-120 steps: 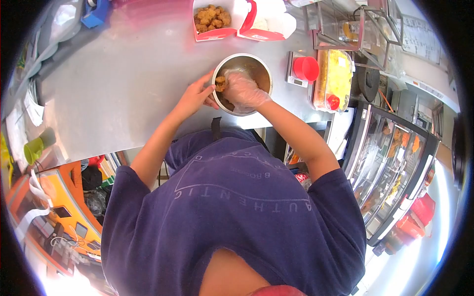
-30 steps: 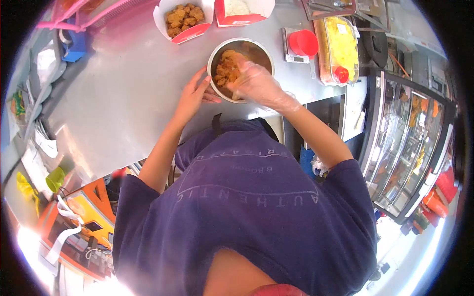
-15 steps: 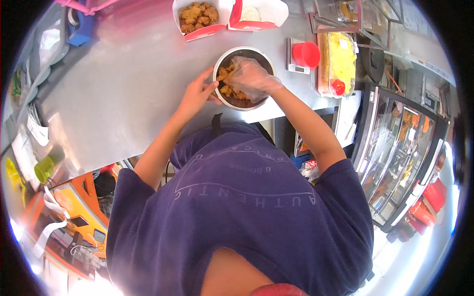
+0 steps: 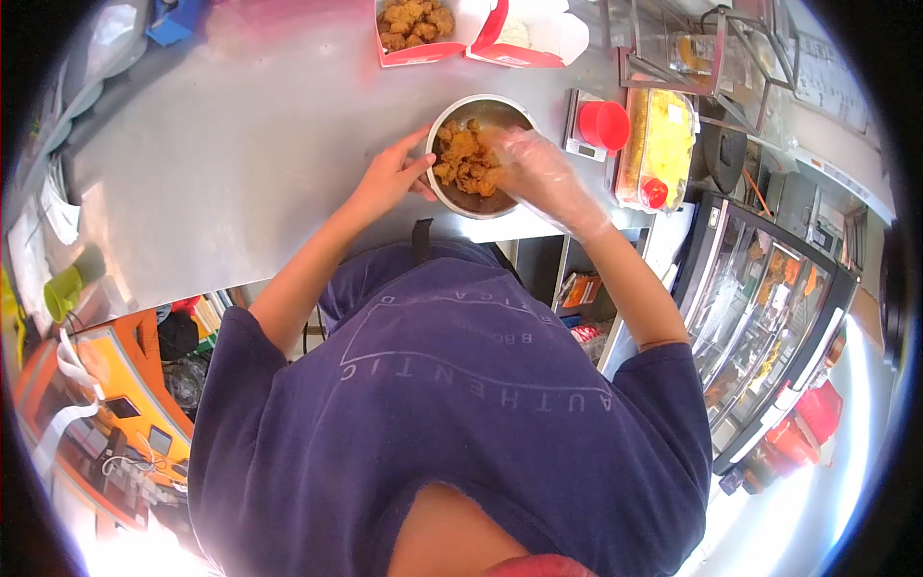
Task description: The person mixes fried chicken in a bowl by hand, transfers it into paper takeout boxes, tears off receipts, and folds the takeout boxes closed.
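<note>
On the steel counter stands a round metal bowl [image 4: 493,107] with pieces of fried chicken [image 4: 465,165] inside, its inner wall smeared brown. My bare left hand [image 4: 398,173] grips the bowl's left side, thumb over the rim. Inside a clear plastic glove, my right hand [image 4: 550,178] is at the bowl's right side, its fingers blurred over the opening beside the chicken. Whether those fingers hold anything is not visible. Behind the bowl sit a red and white box of fried pieces [image 4: 416,26] and a similar box with white rice [image 4: 514,36].
Right of the bowl, a small scale [image 4: 585,149] carries a red cup [image 4: 604,125]. Beside it lies a clear container of yellow food [image 4: 665,139]. A wire rack [image 4: 716,58] stands behind, and a glass display case [image 4: 760,327] is further right. A green cup [image 4: 63,296] hangs at left.
My right hand has drawn back to the right from the chicken, uncovering more of it. My left hand keeps its hold on the bowl. The whole view has shifted slightly.
</note>
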Tool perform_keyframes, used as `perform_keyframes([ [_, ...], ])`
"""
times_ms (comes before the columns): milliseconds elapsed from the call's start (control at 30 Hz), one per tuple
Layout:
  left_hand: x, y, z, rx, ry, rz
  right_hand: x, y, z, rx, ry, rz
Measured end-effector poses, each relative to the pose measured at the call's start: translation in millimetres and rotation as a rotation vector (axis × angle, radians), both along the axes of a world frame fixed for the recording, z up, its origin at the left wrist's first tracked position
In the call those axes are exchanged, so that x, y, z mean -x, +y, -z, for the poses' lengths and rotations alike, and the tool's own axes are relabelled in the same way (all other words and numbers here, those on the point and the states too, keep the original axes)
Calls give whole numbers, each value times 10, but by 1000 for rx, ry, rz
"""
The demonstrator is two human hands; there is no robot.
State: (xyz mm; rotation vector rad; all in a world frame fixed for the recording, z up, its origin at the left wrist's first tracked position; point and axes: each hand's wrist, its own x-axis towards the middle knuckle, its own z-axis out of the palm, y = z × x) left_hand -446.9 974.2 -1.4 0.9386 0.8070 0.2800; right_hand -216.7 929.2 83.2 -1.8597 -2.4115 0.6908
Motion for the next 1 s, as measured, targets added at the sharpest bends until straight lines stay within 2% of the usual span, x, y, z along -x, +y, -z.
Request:
perform_keyframes([
  [100,7,1,14,-17,-10,10,-28,55,396,-42,-38,-213],
  [200,-1,-10,5,-12,-39,2,192,24,619,-115,-123,-134],
  [333,-23,-82,27,-10,-42,-10,347,48,525,88,-294,211],
  [433,-90,-209,-9,-2,-57,-43,235,50,457,213,-40,414],
  [533,-97,-228,13,39,-19,-22,46,-8,380,140,131,481],
  [667,-53,-110,23,-100,106,112,-134,48,-122,221,146,391],
  [700,-57,-68,-38,-112,115,118,-103,91,-245,349,93,381],
  [733,-69,-45,-74,-124,125,125,-83,81,-210,270,72,308],
  [800,-112,11,-23,20,89,147,-8,63,-15,111,29,161],
  [867,-133,29,-32,119,41,149,1,-1,403,102,16,120],
  [900,-148,31,-62,144,10,142,75,27,445,95,10,98],
  [1000,-206,-4,-27,178,-45,88,236,0,441,81,-47,237],
])
